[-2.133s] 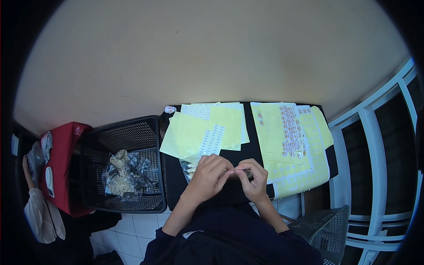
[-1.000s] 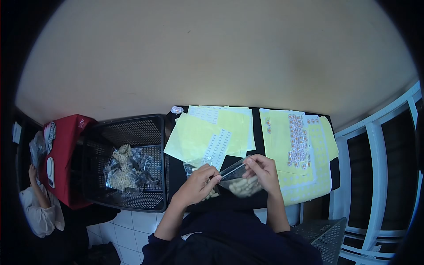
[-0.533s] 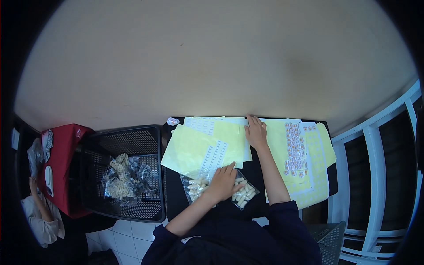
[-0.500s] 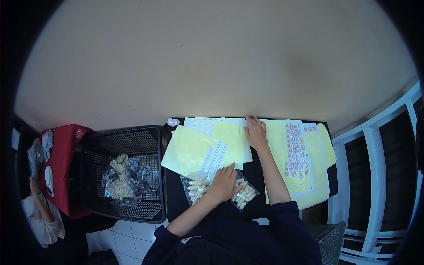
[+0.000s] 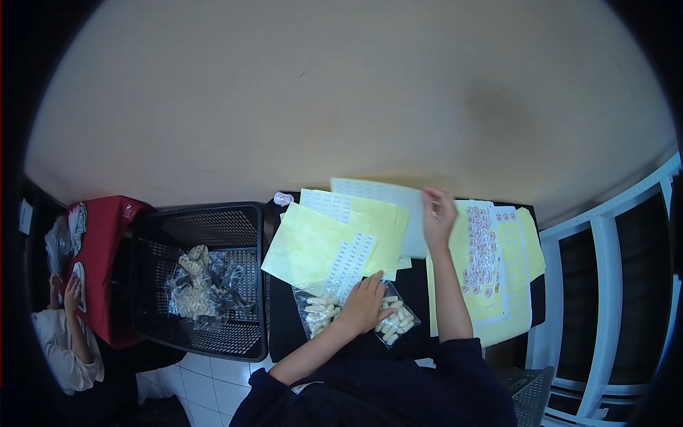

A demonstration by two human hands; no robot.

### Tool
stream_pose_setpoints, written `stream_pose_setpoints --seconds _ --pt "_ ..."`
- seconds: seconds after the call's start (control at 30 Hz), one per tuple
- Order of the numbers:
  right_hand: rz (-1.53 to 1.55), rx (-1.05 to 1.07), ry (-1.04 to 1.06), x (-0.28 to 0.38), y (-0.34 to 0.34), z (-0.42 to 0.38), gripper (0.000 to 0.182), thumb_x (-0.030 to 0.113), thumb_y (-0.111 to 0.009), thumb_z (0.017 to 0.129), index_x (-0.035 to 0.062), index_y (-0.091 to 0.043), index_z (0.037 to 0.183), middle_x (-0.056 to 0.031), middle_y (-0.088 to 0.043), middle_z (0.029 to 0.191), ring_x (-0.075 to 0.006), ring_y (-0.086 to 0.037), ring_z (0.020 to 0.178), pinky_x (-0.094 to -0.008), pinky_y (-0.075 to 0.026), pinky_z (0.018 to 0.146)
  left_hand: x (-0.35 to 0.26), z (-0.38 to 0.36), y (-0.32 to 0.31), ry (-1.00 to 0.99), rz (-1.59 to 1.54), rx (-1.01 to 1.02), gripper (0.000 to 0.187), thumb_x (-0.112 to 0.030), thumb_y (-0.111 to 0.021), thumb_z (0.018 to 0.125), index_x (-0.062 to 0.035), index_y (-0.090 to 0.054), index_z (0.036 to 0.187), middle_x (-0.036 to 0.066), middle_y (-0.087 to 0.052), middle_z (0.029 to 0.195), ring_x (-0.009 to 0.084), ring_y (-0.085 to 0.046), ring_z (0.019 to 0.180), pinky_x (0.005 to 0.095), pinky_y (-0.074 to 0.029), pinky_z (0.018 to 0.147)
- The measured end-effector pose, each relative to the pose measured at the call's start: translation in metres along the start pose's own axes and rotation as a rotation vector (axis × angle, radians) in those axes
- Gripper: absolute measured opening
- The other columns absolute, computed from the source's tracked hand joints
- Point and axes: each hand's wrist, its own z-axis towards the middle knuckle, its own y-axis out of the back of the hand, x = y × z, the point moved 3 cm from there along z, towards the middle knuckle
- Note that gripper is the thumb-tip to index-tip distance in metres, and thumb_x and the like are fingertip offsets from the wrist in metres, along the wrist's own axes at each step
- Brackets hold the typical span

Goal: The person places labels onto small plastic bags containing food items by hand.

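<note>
My left hand [image 5: 363,306] rests palm down, fingers stretched out, between two clear plastic bags of pale, stubby pieces. One bag [image 5: 319,313] lies to its left, the other bag [image 5: 398,324] to its right. Its fingertips are close to a white strip of printed labels [image 5: 346,263] lying on yellow backing sheets [image 5: 302,245]. Higher up, my right hand [image 5: 440,213] pinches the right edge of a pale label sheet [image 5: 405,206], which is raised and slightly blurred. Right of that hand are yellow sheets with rows of round orange-and-white stickers [image 5: 480,245].
A black plastic basket [image 5: 262,285] holding bagged pale items stands on the left. Beyond it, a co-worker [image 5: 64,341] has hands at a red-covered table [image 5: 107,263]. A small pinkish-white object [image 5: 283,199] sits at the table's back edge. White metal framing [image 5: 605,306] stands right.
My right hand has closed on a label sheet and lifted it, moving slightly right. My left hand stays near the bags. The co-worker's hands have moved onto the white object on the red table.
</note>
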Motion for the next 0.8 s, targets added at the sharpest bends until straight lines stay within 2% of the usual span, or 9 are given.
stream_pose_setpoints --seconds 0.1,0.17,0.23,0.37,0.47,0.5,0.57,0.7,0.8 --pt "-0.301 -0.202 0.460 0.067 0.039 0.003 0.012 -0.006 -0.056 0.075 0.0032 -0.060 0.082 -0.0066 -0.055 0.079 -0.0182 -0.053 0.072 -0.0260 -0.043 0.060 0.000 0.000 0.003 -0.015 -0.007 -0.008 0.056 -0.038 -0.058 0.076 0.0077 -0.044 0.105 0.025 -0.035 0.125 0.0342 -0.039 0.112 0.0399 -0.034 0.093" --pt "-0.320 -0.255 0.575 0.111 0.064 -0.001 0.015 -0.007 -0.058 0.073 0.0041 -0.058 0.084 -0.0069 -0.054 0.079 -0.0200 -0.053 0.072 -0.0263 -0.043 0.061 -0.001 0.001 0.008 0.015 -0.072 -0.008 0.052 -0.035 -0.059 0.077 0.0068 -0.044 0.104 0.025 -0.035 0.124 0.0356 -0.040 0.111 0.0394 -0.035 0.092" --pt "-0.342 -0.283 0.617 0.140 0.087 -0.009 0.017 -0.007 -0.059 0.073 0.0041 -0.057 0.087 -0.0085 -0.052 0.081 -0.0196 -0.052 0.071 -0.0254 -0.043 0.061 -0.002 0.002 0.014 0.042 -0.137 -0.005 0.049 -0.033 -0.059 0.078 0.0059 -0.044 0.103 0.025 -0.035 0.124 0.0370 -0.041 0.110 0.0388 -0.035 0.092" --pt "-0.273 -0.267 0.618 0.167 0.116 -0.013 0.015 -0.006 -0.056 0.077 0.0008 -0.055 0.090 -0.0092 -0.050 0.088 -0.0131 -0.050 0.072 -0.0209 -0.041 0.059 -0.010 0.007 0.056 0.050 -0.475 -0.175 0.069 -0.027 -0.063 0.076 0.0049 -0.026 0.125 0.025 -0.030 0.128 0.0342 -0.036 0.118 0.0368 -0.030 0.098" --pt "-0.079 -0.272 0.320 0.157 0.125 -0.007 0.011 -0.004 -0.052 0.081 -0.0011 -0.054 0.092 -0.0069 -0.051 0.091 -0.0081 -0.051 0.074 -0.0176 -0.042 0.061 -0.014 0.007 0.077 -0.040 -0.823 -0.433 0.073 -0.021 -0.071 0.070 0.0020 -0.029 0.124 0.019 -0.037 0.125 0.0269 -0.038 0.117 0.0396 -0.029 0.099" --pt "-0.080 -0.275 0.321 0.151 0.124 -0.007 0.011 -0.004 -0.052 0.081 -0.0011 -0.054 0.092 -0.0069 -0.051 0.091 -0.0081 -0.051 0.074 -0.0176 -0.042 0.061 -0.012 0.007 0.077 -0.043 -0.822 -0.433 0.073 -0.021 -0.071 0.070 0.0020 -0.029 0.124 0.019 -0.037 0.125 0.0269 -0.038 0.117 0.0396 -0.029 0.099" --pt "0.114 -0.247 -0.102 0.121 0.120 -0.008 0.010 -0.001 -0.053 0.082 -0.0012 -0.054 0.092 -0.0056 -0.053 0.092 -0.0082 -0.052 0.070 -0.0176 -0.043 0.061 -0.009 0.007 0.070 -0.131 -1.160 -0.252 0.065 -0.013 -0.069 0.072 0.0008 -0.032 0.123 0.015 -0.044 0.121 0.0223 -0.043 0.113 0.0361 -0.031 0.097" --pt "0.070 -0.178 -0.204 0.073 0.096 -0.014 0.011 0.003 -0.054 0.083 -0.0012 -0.055 0.093 -0.0047 -0.055 0.092 -0.0070 -0.051 0.065 -0.0170 -0.042 0.058 -0.004 0.006 0.064 0.025 -1.268 -0.385 0.043 -0.003 -0.059 0.078 0.0006 -0.041 0.117 0.010 -0.054 0.109 0.0157 -0.051 0.101 0.0287 -0.040 0.086" --pt "0.077 -0.041 -0.335 0.053 0.077 -0.015 0.013 0.006 -0.056 0.082 -0.0012 -0.056 0.094 -0.0035 -0.055 0.089 -0.0056 -0.051 0.068 -0.0160 -0.041 0.061 -0.001 0.004 0.071 0.093 -1.287 -0.459 0.035 -0.007 -0.054 0.083 0.0012 -0.043 0.115 0.010 -0.054 0.107 0.0145 -0.052 0.098 0.0275 -0.041 0.084"
